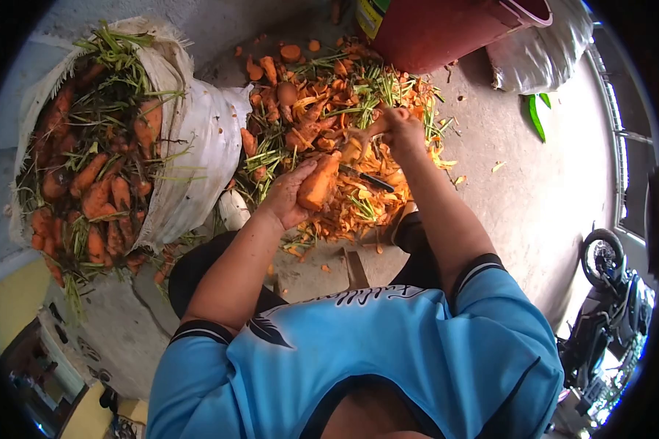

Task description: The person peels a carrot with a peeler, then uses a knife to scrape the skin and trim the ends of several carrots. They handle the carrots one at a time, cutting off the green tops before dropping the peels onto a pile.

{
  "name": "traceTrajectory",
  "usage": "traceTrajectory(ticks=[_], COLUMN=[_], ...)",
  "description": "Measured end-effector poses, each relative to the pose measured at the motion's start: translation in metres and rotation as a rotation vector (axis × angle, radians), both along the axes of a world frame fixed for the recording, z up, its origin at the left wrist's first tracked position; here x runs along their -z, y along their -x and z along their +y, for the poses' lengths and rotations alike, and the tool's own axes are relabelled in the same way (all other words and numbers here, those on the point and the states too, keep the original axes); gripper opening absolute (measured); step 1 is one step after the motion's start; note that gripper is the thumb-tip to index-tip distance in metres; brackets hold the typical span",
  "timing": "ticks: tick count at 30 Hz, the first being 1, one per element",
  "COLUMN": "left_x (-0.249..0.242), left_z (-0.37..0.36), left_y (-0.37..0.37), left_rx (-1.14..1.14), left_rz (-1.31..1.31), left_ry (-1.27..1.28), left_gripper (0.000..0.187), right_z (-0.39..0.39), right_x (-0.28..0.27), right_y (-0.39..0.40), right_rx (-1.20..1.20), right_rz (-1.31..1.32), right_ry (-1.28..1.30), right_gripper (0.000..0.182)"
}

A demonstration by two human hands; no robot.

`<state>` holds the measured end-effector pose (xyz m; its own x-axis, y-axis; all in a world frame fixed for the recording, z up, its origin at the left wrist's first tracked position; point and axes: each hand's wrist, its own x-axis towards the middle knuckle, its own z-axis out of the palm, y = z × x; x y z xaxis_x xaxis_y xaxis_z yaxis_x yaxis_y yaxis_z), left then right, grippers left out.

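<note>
My left hand (289,196) is wrapped around a thick carrot (318,183), its cut, bright orange face turned toward me. To the right and slightly farther out, my right hand (404,133) is closed on a light-brown, Y-shaped peeler (366,137), whose forked end points toward the carrot; its fine details are blurred. Between the hands, a knife with a black handle (373,181) lies over the heap of peelings (366,212). Whole and cut carrots (307,128) mix with green stalks beyond my left hand.
A white woven sack (205,139) full of unpeeled carrots (99,186) stands at left. Beyond the heap is a red bucket (447,33), with a pale sack (538,55) beside it. Green leaves (537,117) lie on the concrete floor (520,183). A motorcycle (611,307) is at far right.
</note>
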<state>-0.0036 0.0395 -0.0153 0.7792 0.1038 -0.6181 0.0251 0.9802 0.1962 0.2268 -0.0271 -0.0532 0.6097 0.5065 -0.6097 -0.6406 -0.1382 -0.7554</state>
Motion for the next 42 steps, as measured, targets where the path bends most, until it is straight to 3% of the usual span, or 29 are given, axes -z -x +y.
traceTrajectory(ticks=[1, 4, 7, 12, 15, 16, 19, 21, 22, 26, 27, 29, 32, 33, 35, 36, 37, 39, 42], left_x=[-0.001, -0.002, 0.009, 0.006, 0.011, 0.011, 0.011, 0.016, 0.019, 0.016, 0.013, 0.008, 0.005, 0.003, -0.002, -0.003, 0.000, 0.008, -0.006], left_z=[0.002, 0.003, 0.003, 0.001, 0.000, -0.001, -0.002, -0.005, -0.005, -0.005, -0.005, -0.005, -0.006, -0.007, -0.010, -0.010, -0.010, -0.009, -0.006], left_y=[0.001, 0.001, -0.001, -0.003, -0.001, -0.001, -0.002, -0.001, -0.001, -0.001, -0.001, 0.000, -0.005, -0.007, -0.006, -0.006, -0.004, 0.000, -0.004], left_rx=[0.017, -0.039, -0.057, -0.058, -0.046, -0.053, -0.065, -0.063, -0.031, 0.058, 0.073, 0.073, 0.052, 0.045, 0.102, 0.129, 0.129, 0.133, 0.119], left_rz=[-0.018, 0.009, 0.033, 0.070, 0.071, 0.063, 0.038, 0.018, -0.011, -0.069, -0.069, -0.056, 0.023, 0.061, 0.027, 0.010, 0.000, -0.018, 0.022], left_ry=[-0.011, -0.025, -0.034, 0.032, 0.030, 0.005, -0.025, 0.020, 0.026, 0.007, -0.008, -0.008, -0.002, 0.001, -0.041, -0.065, -0.064, -0.062, -0.073], left_gripper=[0.031, 0.031, 0.030, 0.030, 0.030, 0.030, 0.030, 0.030, 0.030, 0.031, 0.031, 0.032, 0.033, 0.033, 0.033, 0.033, 0.033, 0.033, 0.033], right_z=[-0.001, -0.005, 0.001, -0.004, -0.004, -0.003, 0.001, 0.000, 0.001, 0.003, -0.001, -0.006, -0.004, -0.004, -0.001, -0.003, -0.009, -0.009, -0.002], right_x=[-0.005, -0.014, -0.038, -0.022, -0.020, -0.030, -0.038, -0.057, -0.069, -0.047, -0.047, -0.043, -0.060, -0.060, -0.053, -0.036, -0.026, -0.032, -0.053], right_y=[-0.006, -0.004, 0.028, 0.016, 0.015, 0.018, 0.027, 0.037, 0.045, 0.005, -0.008, -0.016, 0.031, 0.039, 0.024, 0.006, -0.014, -0.021, 0.026], right_rx=[0.054, -0.054, -0.154, -0.521, -0.720, -0.754, -0.645, -0.795, -0.868, -0.824, -0.804, -0.744, -0.927, -1.025, -0.933, -0.842, -0.847, -0.776, -0.867], right_rz=[-0.062, 0.100, -0.020, -0.595, -0.915, -0.899, -0.588, -0.591, -0.819, -0.834, -1.055, -0.887, -1.030, -1.161, -0.843, -0.862, -1.044, -0.979, -0.929], right_ry=[0.033, -0.247, -0.159, 0.150, 0.470, 0.555, 0.449, 0.402, 0.419, 0.676, 0.642, 0.598, 0.383, 0.417, 0.532, 0.633, 0.638, 0.681, 0.451], right_gripper=[0.013, 0.010, 0.008, 0.017, 0.027, 0.034, 0.032, 0.030, 0.029, 0.033, 0.032, 0.029, 0.025, 0.026, 0.029, 0.033, 0.036, 0.033, 0.027])
